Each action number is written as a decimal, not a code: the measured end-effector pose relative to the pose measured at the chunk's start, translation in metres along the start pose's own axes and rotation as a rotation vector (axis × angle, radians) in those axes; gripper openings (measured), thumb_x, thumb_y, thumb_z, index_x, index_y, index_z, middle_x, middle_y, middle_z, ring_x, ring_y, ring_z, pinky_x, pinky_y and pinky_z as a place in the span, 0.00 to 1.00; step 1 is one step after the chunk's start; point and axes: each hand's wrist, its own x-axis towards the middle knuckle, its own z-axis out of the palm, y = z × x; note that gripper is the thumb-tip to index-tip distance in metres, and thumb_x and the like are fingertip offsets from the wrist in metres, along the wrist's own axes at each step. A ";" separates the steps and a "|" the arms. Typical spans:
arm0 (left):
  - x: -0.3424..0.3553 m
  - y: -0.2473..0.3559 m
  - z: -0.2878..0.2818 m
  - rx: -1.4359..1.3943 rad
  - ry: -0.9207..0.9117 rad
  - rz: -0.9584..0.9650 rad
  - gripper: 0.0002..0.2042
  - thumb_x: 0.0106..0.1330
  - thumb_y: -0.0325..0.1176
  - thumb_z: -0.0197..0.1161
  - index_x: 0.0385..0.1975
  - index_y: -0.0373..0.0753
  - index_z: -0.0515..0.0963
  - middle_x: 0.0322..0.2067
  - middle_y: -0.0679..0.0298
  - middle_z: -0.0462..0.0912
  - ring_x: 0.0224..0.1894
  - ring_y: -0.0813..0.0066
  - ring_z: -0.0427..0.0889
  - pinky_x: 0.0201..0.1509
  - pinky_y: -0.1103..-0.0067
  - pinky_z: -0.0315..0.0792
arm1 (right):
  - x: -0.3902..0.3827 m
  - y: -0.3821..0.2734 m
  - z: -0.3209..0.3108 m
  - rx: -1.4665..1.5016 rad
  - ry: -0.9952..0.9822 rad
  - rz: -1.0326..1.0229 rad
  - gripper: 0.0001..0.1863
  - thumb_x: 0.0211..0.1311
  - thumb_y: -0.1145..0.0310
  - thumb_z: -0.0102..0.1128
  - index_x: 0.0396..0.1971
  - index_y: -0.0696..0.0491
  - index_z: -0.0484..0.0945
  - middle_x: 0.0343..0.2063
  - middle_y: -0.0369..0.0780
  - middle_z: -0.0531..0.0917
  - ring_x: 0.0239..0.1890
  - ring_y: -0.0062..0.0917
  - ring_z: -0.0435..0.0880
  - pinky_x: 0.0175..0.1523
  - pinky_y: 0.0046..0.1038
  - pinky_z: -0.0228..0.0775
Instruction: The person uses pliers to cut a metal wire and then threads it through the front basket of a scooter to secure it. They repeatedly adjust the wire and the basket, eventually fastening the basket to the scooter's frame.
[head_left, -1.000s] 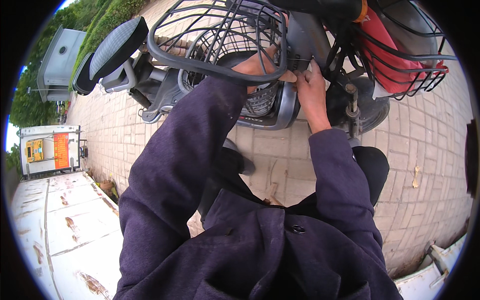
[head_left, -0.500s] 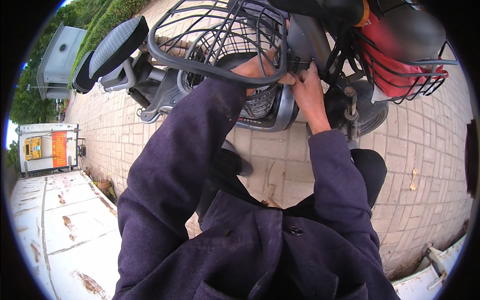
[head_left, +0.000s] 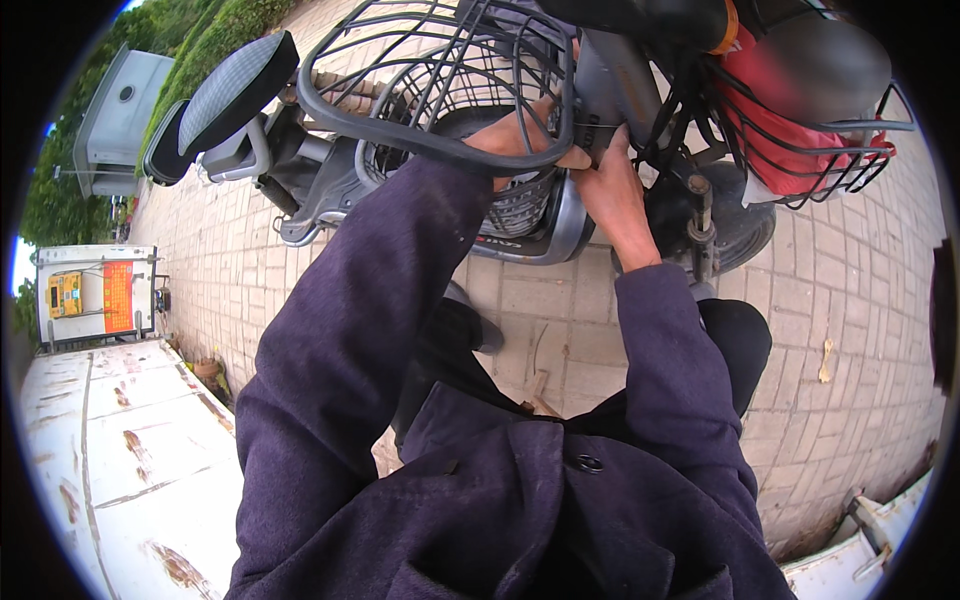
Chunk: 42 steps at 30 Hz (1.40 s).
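A grey electric scooter (head_left: 610,75) stands in front of me, a black wire basket (head_left: 345,122) on it. My left hand (head_left: 510,135) reaches in behind the basket's thick rim, its thumb tip coming out near the grey panel. The rim and bars partly hide its fingers, which look bent closed. My right hand (head_left: 615,195) is against the panel's lower edge, thumb and fingers pinched together close to the left thumb. A thin wire-like strand (head_left: 600,125) runs across the panel to the right fingertips. What the left fingers hold cannot be seen.
A second black wire basket (head_left: 850,165) with a red bag (head_left: 775,125) is at the right, above a wheel (head_left: 745,215). A padded seat (head_left: 235,95) stands at the left. A scuffed white cargo box (head_left: 130,450) is at the lower left. Brick paving (head_left: 810,330) lies around.
My right hand has shifted slightly, its fingers bending in a little lower against the panel's edge. The left hand looks nearly the same.
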 end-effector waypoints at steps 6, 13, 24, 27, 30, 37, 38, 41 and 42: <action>-0.002 0.004 -0.001 -0.033 0.004 0.036 0.36 0.56 0.38 0.75 0.62 0.24 0.70 0.50 0.51 0.82 0.53 0.64 0.79 0.62 0.73 0.70 | -0.005 -0.008 -0.002 0.019 0.025 0.024 0.49 0.62 0.60 0.61 0.73 0.69 0.44 0.46 0.59 0.85 0.50 0.52 0.85 0.54 0.43 0.75; 0.003 0.000 0.001 0.044 -0.017 0.093 0.37 0.55 0.38 0.76 0.62 0.24 0.70 0.50 0.51 0.81 0.54 0.64 0.79 0.62 0.72 0.70 | -0.018 -0.019 -0.023 -0.066 -0.035 0.080 0.42 0.64 0.58 0.62 0.72 0.65 0.57 0.39 0.47 0.88 0.46 0.42 0.87 0.54 0.38 0.75; 0.000 -0.005 0.000 0.064 -0.005 0.136 0.37 0.55 0.36 0.77 0.63 0.25 0.69 0.50 0.52 0.81 0.54 0.65 0.78 0.62 0.72 0.70 | -0.054 -0.039 -0.049 -0.110 -0.088 -0.126 0.27 0.67 0.64 0.62 0.64 0.58 0.73 0.40 0.42 0.84 0.38 0.31 0.86 0.48 0.33 0.75; 0.001 -0.008 -0.003 0.048 -0.015 0.113 0.38 0.54 0.36 0.77 0.63 0.25 0.69 0.50 0.52 0.81 0.54 0.65 0.78 0.62 0.72 0.70 | -0.059 -0.028 -0.052 -0.248 -0.153 -0.173 0.27 0.65 0.60 0.63 0.60 0.58 0.76 0.41 0.43 0.84 0.40 0.35 0.85 0.48 0.34 0.74; 0.006 -0.012 -0.005 0.020 -0.027 0.083 0.38 0.54 0.36 0.77 0.63 0.25 0.69 0.50 0.52 0.81 0.55 0.65 0.78 0.63 0.72 0.70 | -0.052 -0.009 -0.046 -0.027 -0.167 -0.013 0.27 0.64 0.58 0.62 0.60 0.58 0.76 0.45 0.46 0.85 0.44 0.39 0.85 0.52 0.36 0.74; 0.014 -0.020 -0.005 -0.017 -0.022 -0.005 0.38 0.54 0.35 0.78 0.64 0.25 0.69 0.50 0.52 0.81 0.55 0.65 0.77 0.63 0.72 0.70 | -0.033 0.014 -0.023 0.151 -0.019 -0.025 0.41 0.62 0.60 0.61 0.72 0.63 0.59 0.60 0.55 0.77 0.65 0.47 0.74 0.68 0.41 0.64; 0.014 -0.021 -0.005 -0.014 -0.019 -0.013 0.38 0.53 0.35 0.78 0.64 0.25 0.69 0.50 0.52 0.81 0.55 0.65 0.77 0.63 0.72 0.70 | -0.031 0.013 -0.020 0.152 0.005 -0.039 0.43 0.62 0.61 0.62 0.73 0.63 0.57 0.62 0.57 0.75 0.66 0.49 0.72 0.69 0.41 0.63; 0.016 -0.023 -0.004 -0.020 -0.010 -0.036 0.39 0.53 0.34 0.78 0.64 0.25 0.69 0.49 0.52 0.81 0.55 0.65 0.77 0.63 0.72 0.70 | -0.026 0.012 -0.013 0.172 -0.035 -0.020 0.45 0.61 0.59 0.62 0.74 0.63 0.54 0.65 0.61 0.71 0.69 0.51 0.68 0.72 0.40 0.60; 0.016 -0.023 -0.004 -0.009 0.014 -0.076 0.39 0.53 0.34 0.78 0.64 0.25 0.68 0.49 0.52 0.81 0.55 0.65 0.77 0.63 0.72 0.70 | -0.024 0.011 -0.012 0.194 -0.052 -0.001 0.45 0.61 0.59 0.62 0.74 0.63 0.54 0.64 0.61 0.71 0.69 0.51 0.69 0.72 0.41 0.60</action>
